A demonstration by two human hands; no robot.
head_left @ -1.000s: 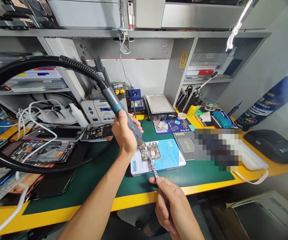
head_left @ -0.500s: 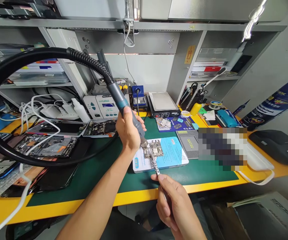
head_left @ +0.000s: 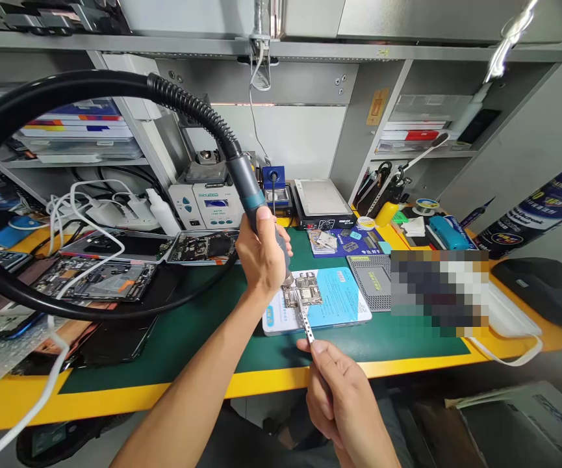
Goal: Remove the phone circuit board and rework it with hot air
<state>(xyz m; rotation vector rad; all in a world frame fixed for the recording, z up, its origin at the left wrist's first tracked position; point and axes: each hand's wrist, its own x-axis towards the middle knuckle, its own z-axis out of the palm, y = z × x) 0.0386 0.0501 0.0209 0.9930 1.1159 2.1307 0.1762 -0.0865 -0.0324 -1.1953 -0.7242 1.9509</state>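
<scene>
My left hand is wrapped around the handle of a hot air gun, tilted so its metal nozzle points down at a circuit board. My right hand grips metal tweezers from below, and their tips reach the board's left part. Whether the tips pinch any component is too small to tell. The board lies on a blue and white flat package, which rests on a green mat.
A thick black hose loops across the left side. Opened phones and tablets crowd the left of the bench. Behind stand a white rework station and a heating plate. On the right are a perforated grey plate and a spray can.
The view has shifted slightly, moving the scene a little to the right. The hot air gun stands more upright over the board. The tweezers remain at nearly the same place on it.
</scene>
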